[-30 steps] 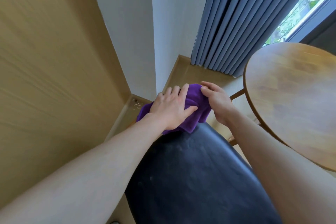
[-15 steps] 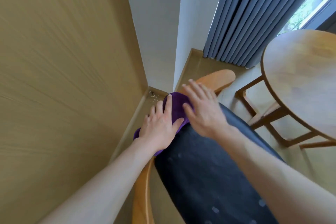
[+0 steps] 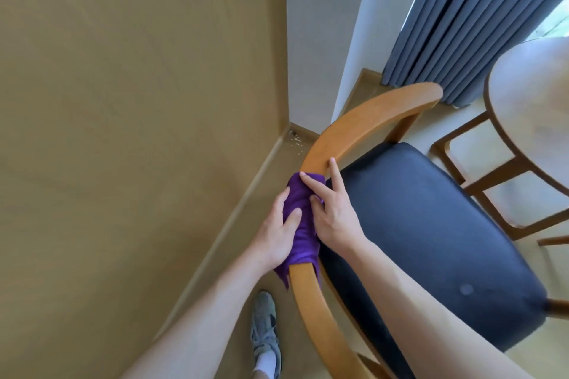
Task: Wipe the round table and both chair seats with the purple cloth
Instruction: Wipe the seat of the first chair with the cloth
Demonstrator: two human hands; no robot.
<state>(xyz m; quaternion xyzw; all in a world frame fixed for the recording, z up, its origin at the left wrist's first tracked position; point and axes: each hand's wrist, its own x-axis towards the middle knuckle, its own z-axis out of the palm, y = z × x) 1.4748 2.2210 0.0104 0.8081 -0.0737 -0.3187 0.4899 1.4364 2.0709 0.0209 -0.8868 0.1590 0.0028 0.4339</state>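
Observation:
The purple cloth (image 3: 300, 224) is draped over the curved wooden backrest rail (image 3: 357, 129) of a chair. My left hand (image 3: 277, 235) presses the cloth against the rail's outer side. My right hand (image 3: 334, 212) lies on the cloth from the inner side, fingers spread, index finger reaching onto the bare wood. The chair's black padded seat (image 3: 431, 231) spreads out to the right of my hands. The round wooden table (image 3: 529, 108) shows at the right edge, partly cut off.
A tan wall (image 3: 138, 101) stands close on the left, meeting a white wall and a skirting board in the corner. Grey-blue curtains (image 3: 474, 18) hang at the back right. Table legs (image 3: 480, 181) stand beside the seat. My grey shoe (image 3: 264, 329) is on the floor below.
The view has pulled back and the whole chair shows now. The cloth has moved from the seat's far edge onto the backrest rail, with both hands wrapped over it there.

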